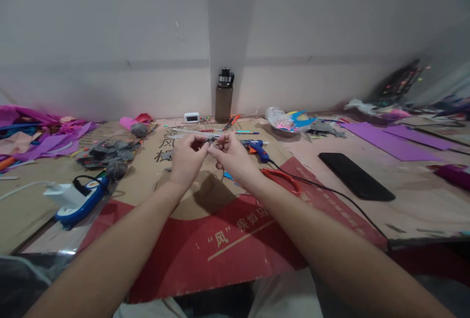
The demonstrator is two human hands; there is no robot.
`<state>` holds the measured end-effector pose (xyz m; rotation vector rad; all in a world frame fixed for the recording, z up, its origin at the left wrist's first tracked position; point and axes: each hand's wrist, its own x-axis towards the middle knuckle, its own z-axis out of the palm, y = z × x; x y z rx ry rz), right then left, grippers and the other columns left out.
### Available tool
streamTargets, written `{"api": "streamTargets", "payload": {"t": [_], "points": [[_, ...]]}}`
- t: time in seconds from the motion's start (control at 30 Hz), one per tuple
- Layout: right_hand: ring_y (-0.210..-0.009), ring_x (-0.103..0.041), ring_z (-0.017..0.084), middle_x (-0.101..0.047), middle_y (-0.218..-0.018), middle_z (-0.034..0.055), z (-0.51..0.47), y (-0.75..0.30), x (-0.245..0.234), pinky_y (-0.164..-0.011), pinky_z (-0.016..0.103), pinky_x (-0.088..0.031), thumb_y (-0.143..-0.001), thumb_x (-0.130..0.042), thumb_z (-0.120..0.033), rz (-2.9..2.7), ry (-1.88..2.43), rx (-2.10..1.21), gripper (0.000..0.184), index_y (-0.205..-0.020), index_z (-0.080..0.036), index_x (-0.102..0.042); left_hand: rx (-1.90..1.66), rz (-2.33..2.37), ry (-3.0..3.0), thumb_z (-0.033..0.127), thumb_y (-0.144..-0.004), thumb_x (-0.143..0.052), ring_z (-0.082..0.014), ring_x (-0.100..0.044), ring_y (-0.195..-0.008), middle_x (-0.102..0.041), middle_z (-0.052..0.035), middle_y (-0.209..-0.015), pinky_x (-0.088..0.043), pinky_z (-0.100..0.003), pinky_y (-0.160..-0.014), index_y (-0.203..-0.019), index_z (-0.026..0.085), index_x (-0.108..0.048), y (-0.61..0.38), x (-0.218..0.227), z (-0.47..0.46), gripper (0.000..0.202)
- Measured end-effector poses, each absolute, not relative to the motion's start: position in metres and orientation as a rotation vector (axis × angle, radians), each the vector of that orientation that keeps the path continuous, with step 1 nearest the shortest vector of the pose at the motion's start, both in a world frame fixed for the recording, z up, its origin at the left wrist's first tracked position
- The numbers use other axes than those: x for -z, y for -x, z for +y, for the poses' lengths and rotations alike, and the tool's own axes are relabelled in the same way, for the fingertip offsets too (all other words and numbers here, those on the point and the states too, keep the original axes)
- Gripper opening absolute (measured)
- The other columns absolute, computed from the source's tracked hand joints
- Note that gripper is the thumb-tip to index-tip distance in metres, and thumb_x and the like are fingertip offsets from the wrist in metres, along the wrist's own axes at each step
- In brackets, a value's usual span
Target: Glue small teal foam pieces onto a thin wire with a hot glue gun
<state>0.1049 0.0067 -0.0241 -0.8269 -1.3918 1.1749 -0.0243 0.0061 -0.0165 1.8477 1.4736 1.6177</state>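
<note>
My left hand (187, 159) and my right hand (230, 154) meet above the middle of a brown and red cardboard sheet (220, 239). Both pinch a small grey piece (212, 140) between their fingertips; it is too small to name. A thin pale stick (191, 132) lies on the cardboard just behind the hands. A blue hot glue gun (257, 149) lies right of my right hand, its black cord running to the front right. Red-handled scissors (284, 178) lie under my right wrist.
A dark water bottle (223, 95) stands at the white back wall. Grey felt scraps (110, 154) and purple paper (44, 137) lie left, a blue power strip (79, 200) front left. A black phone (356, 176), purple sheets (389, 142) and a foil dish (284, 124) lie right.
</note>
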Motion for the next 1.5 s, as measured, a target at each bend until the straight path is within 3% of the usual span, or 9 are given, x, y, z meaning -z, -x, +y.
{"api": "streamTargets", "payload": {"t": [0.17, 0.6, 1.5], "points": [[-0.07, -0.048, 0.013, -0.052, -0.074, -0.0014, 0.007, -0.12, 0.017, -0.068, 0.028, -0.039, -0.081, -0.054, -0.023, -1.62, 0.929, -0.661, 0.005, -0.078, -0.02, -0.05, -1.551, 1.342, -1.768, 0.029, -0.076, -0.064, -0.0136, -0.059, -0.066, -0.067, -0.0039, -0.077, -0.047, -0.027, -0.065, -0.084, 0.015, -0.068, 0.019, 0.015, 0.003, 0.016], [-0.071, -0.048, 0.015, -0.055, -0.074, 0.0015, 0.011, -0.128, 0.018, -0.069, 0.029, -0.036, -0.09, -0.047, -0.032, -1.713, 1.009, -0.355, 0.021, -0.074, -0.019, -0.051, -1.475, 1.148, -1.625, 0.031, -0.077, -0.066, -0.0119, -0.061, -0.065, -0.071, -0.0063, -0.084, -0.051, -0.025, -0.062, -0.089, 0.014, -0.07, 0.011, 0.007, -0.007, 0.022], [-0.074, -0.049, 0.018, -0.056, -0.078, 0.0045, 0.001, -0.126, 0.013, -0.066, 0.031, -0.033, -0.092, -0.046, -0.031, -1.915, 1.112, -0.043, 0.022, -0.074, -0.02, -0.05, -1.491, 1.22, -1.678, 0.024, -0.075, -0.061, -0.0102, -0.053, -0.055, -0.059, 0.0013, -0.062, -0.044, -0.024, -0.056, -0.072, 0.017, -0.063, 0.013, 0.006, -0.009, 0.008]]}}
